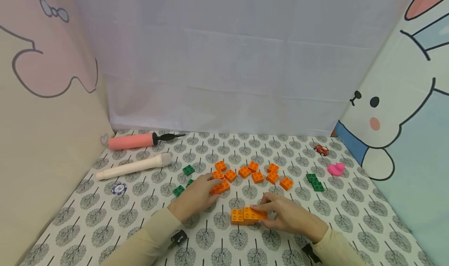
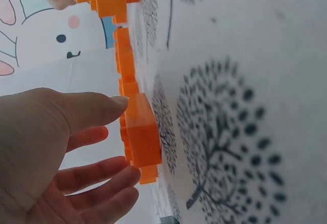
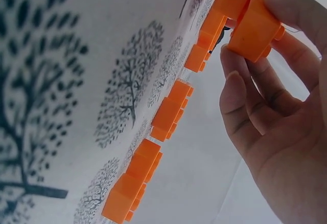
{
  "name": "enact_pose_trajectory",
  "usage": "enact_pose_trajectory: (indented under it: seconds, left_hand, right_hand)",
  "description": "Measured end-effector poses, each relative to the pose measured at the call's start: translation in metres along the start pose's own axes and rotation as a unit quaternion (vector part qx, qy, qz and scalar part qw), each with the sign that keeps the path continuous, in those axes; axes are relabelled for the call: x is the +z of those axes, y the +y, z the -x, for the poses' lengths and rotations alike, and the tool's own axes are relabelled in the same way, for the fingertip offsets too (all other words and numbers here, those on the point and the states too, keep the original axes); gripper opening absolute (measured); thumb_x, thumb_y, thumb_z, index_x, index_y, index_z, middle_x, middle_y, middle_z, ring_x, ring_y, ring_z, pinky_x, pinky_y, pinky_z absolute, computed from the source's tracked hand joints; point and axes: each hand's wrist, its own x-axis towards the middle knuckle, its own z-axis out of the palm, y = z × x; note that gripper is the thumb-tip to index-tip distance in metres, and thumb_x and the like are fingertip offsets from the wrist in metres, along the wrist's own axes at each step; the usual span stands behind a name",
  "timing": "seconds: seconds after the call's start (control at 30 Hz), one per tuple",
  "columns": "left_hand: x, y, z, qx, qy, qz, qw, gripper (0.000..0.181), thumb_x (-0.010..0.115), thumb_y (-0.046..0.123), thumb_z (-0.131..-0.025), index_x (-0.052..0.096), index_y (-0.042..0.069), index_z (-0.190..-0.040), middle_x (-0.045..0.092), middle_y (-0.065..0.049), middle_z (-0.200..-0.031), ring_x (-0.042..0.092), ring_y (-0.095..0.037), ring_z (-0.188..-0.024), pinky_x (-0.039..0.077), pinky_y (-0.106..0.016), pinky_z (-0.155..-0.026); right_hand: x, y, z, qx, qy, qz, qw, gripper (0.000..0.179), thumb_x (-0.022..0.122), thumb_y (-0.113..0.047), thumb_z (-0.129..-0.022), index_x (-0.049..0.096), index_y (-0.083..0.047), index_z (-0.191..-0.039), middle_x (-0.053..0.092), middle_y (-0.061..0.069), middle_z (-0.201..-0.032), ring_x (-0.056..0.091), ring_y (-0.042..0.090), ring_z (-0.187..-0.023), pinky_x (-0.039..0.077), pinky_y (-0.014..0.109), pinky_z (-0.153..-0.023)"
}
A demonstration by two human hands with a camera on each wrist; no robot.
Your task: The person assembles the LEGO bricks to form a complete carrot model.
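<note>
My right hand [image 1: 285,215] pinches an orange toy building brick [image 1: 253,212] between thumb and fingers. This brick overlaps another orange brick [image 1: 237,216] on its left, and its top stands slightly higher. The right wrist view shows the held brick [image 3: 255,27] tilted, with the thumb on one side and fingertips on the other. My left hand [image 1: 196,194] is at an orange brick [image 1: 221,187] on the cloth. In the left wrist view, the thumb tip is right at that brick's [image 2: 143,139] edge, while the loosely bent fingers spread beside its studs.
Several loose orange bricks [image 1: 257,177] lie beyond the hands. Green bricks [image 1: 188,169] sit left, more green bricks [image 1: 315,182] right. Around them are a pink duck [image 1: 336,169], red toy car [image 1: 320,150], poker chip [image 1: 119,188], pale tube [image 1: 135,167] and pink pump [image 1: 131,141].
</note>
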Motion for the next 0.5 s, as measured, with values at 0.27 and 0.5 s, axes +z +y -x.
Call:
enact_pose_trajectory:
  seconds: [0.27,0.5]
  left_hand:
    - [-0.0007,-0.0017,-0.0004,0.014,0.002,0.0,0.9999,0.047,0.073,0.025,-0.09,0.063,0.009,-0.133,0.065,-0.01,-0.116,0.061,-0.02,-0.099,0.057,-0.036,-0.087]
    - [0.0013,-0.0022,-0.0024,0.031,0.011,-0.01,0.9994,0.041,0.073,0.02,-0.091,0.066,0.008,-0.13,0.066,-0.01,-0.113,0.061,-0.018,-0.093,0.057,-0.032,-0.082]
  right_hand:
    - [0.0007,-0.0002,0.0013,-0.003,0.001,-0.003,1.0,0.043,0.076,-0.016,-0.085,0.069,-0.015,-0.127,0.057,-0.011,-0.1,0.051,0.007,-0.08,0.048,0.016,-0.065]
    - [0.0004,0.0009,0.0011,0.0,0.003,0.001,1.0,0.044,0.076,-0.017,-0.085,0.069,-0.016,-0.128,0.058,-0.011,-0.101,0.052,0.009,-0.08,0.049,0.016,-0.065]
